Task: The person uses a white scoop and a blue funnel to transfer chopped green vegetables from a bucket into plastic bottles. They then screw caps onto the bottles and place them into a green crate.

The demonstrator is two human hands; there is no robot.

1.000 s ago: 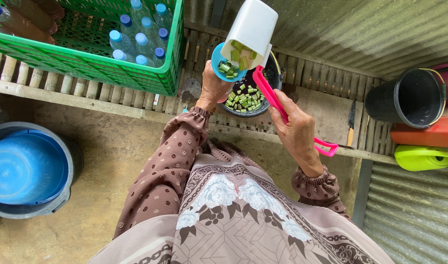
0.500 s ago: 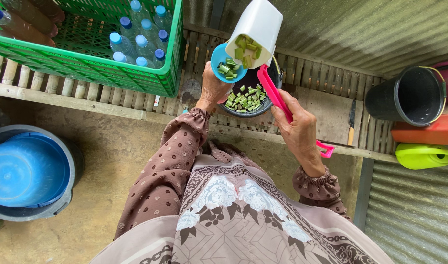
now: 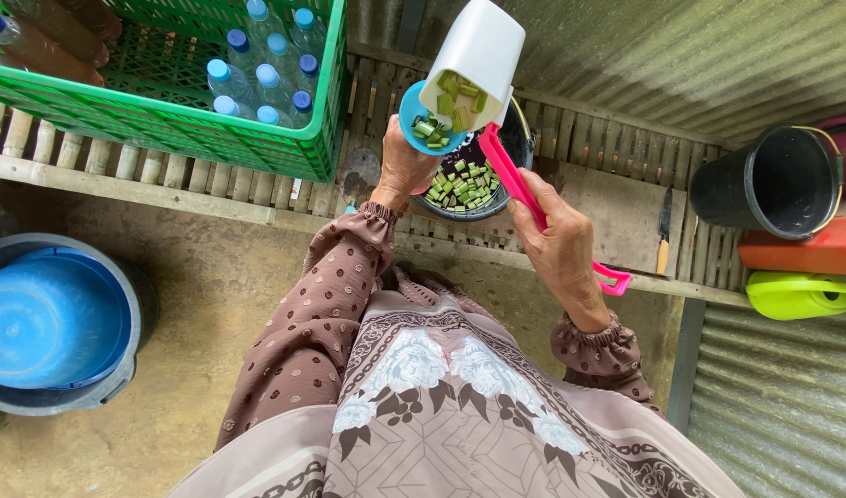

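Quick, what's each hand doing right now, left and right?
Left hand: closed, holding the tilted white container with its blue lid.
Right hand: closed on the pink tool.

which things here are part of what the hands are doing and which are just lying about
In use:
left hand
right hand
white container, tipped
blue lid
pink tool
green cut pieces
dark bowl below

Lying about:
green crate of bottles
blue basin
black bucket
knife
lime-green object
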